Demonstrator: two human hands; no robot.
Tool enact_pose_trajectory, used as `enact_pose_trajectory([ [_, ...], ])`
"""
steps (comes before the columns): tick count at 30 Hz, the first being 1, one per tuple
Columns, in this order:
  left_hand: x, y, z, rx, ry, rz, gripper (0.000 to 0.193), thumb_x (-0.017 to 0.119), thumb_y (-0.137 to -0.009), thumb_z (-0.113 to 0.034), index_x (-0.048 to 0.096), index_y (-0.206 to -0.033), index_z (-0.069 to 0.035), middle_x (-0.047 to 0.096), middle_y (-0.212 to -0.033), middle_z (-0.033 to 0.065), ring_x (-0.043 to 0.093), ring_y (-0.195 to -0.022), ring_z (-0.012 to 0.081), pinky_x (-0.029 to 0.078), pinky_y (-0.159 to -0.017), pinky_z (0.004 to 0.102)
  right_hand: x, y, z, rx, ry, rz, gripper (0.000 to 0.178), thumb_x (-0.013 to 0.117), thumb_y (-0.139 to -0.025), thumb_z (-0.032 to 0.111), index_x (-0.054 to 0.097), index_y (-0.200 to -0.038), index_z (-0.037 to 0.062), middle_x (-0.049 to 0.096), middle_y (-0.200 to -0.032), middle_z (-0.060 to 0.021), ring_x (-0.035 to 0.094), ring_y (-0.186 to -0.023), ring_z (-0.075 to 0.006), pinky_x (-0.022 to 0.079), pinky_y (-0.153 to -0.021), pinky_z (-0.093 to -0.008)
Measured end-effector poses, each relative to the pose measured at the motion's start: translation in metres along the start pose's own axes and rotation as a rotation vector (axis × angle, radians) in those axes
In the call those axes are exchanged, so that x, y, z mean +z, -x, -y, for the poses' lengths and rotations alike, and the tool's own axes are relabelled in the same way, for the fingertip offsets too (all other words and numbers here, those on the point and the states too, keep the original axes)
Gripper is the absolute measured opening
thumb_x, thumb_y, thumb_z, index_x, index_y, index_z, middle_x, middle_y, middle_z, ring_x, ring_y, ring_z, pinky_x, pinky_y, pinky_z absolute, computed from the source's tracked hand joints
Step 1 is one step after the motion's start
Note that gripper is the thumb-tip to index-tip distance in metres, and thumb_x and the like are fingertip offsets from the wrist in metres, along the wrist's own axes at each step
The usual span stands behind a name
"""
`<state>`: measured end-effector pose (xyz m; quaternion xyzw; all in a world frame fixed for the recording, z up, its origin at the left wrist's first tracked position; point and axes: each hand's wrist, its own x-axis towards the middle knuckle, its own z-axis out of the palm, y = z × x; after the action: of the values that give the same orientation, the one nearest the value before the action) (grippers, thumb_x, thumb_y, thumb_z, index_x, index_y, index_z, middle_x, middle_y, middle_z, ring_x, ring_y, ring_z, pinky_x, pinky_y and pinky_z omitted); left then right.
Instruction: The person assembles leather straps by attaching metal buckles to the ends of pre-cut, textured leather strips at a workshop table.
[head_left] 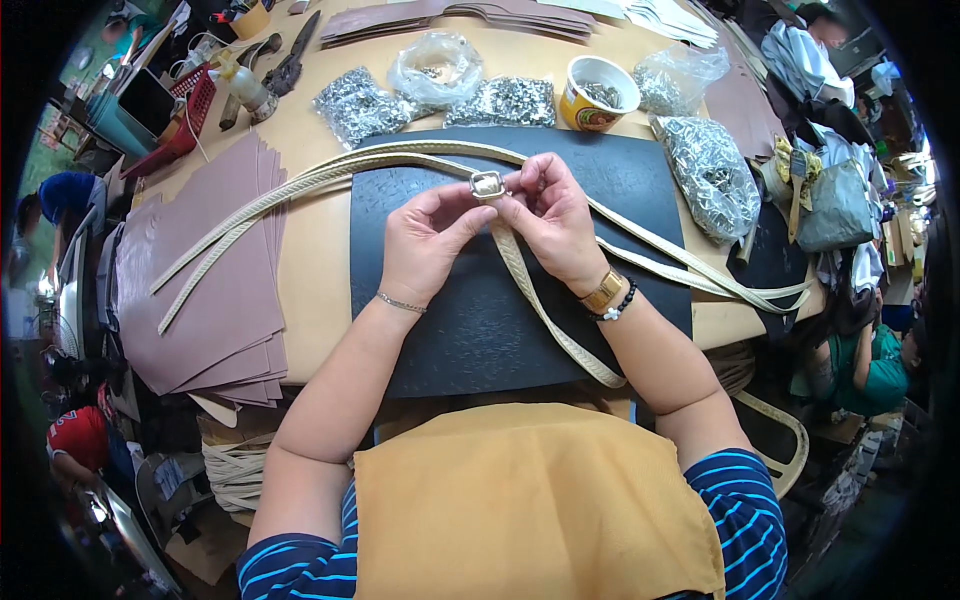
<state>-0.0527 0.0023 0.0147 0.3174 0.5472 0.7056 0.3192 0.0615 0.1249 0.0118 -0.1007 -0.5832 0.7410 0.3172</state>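
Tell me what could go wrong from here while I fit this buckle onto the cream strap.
1. Both hands, left hand and right hand, pinch the small metal buckle by the fingertips only; it could slip or twist off the cream strap.
2. The strap's free end hangs past the black mat toward the lap; its weight may tug it back out.
3. The other loose straps lie right beside it and could tangle.
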Motion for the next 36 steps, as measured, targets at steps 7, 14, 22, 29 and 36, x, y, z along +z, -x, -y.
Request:
enact_pose_trajectory([
  [7, -0.013, 0.001, -0.002, 0.396, -0.179, 0.075, 0.024, 0.071, -0.083, 0.005, 0.068, -0.106, 0.000, 0.068, -0.104, 0.0103, 0.066, -0.094, 0.0167, 0.052, -0.087, 0.0284, -0.001, 0.007, 0.021, -0.114, 0.162, 0.061, 0.026, 0.071, -0.084, -0.005, 0.058, -0.105, 0.0028, 0.067, -0.101, -0.0055, 0.066, -0.095, -0.0118, 0.055, -0.087, -0.0273],
  [14, -0.016, 0.013, -0.032, 1.008, -0.683, 0.098, 0.026, 0.076, -0.075, -0.001, 0.071, -0.097, -0.014, 0.070, -0.094, 0.0024, 0.069, -0.091, 0.0210, 0.050, -0.094, 0.0381, -0.002, 0.006, 0.054, -0.634, 0.600, 0.315, 0.031, 0.077, -0.074, -0.006, 0.070, -0.102, 0.0052, 0.069, -0.095, -0.0086, 0.068, -0.084, -0.0204, 0.056, -0.073, -0.0294],
  [22, -0.020, 0.027, -0.051, 1.094, -0.798, 0.209, 0.019, 0.071, -0.079, -0.005, 0.072, -0.093, -0.016, 0.072, -0.097, 0.0001, 0.070, -0.091, 0.0182, 0.046, -0.103, 0.0376, -0.001, 0.009, 0.059, -0.814, 0.681, 0.401, 0.024, 0.076, -0.076, 0.002, 0.072, -0.098, 0.0070, 0.069, -0.094, -0.0071, 0.068, -0.080, -0.0215, 0.058, -0.076, -0.0344],
  [29, -0.023, 0.028, -0.047, 1.074, -0.772, 0.229, 0.019, 0.072, -0.080, -0.006, 0.071, -0.095, -0.018, 0.071, -0.100, -0.0014, 0.069, -0.095, 0.0166, 0.045, -0.105, 0.0375, -0.003, 0.010, 0.057, -0.775, 0.677, 0.445, 0.025, 0.076, -0.076, 0.003, 0.069, -0.099, 0.0070, 0.068, -0.096, -0.0071, 0.067, -0.082, -0.0217, 0.058, -0.080, -0.0368],
  [36, -0.016, 0.026, -0.046, 0.961, -0.703, 0.230, 0.022, 0.074, -0.079, -0.006, 0.069, -0.097, -0.018, 0.069, -0.096, -0.0025, 0.068, -0.092, 0.0163, 0.043, -0.107, 0.0383, -0.002, 0.010, 0.052, -0.767, 0.718, 0.475, 0.027, 0.075, -0.075, 0.001, 0.064, -0.100, 0.0047, 0.066, -0.096, -0.0066, 0.066, -0.083, -0.0229, 0.058, -0.083, -0.0379],
])
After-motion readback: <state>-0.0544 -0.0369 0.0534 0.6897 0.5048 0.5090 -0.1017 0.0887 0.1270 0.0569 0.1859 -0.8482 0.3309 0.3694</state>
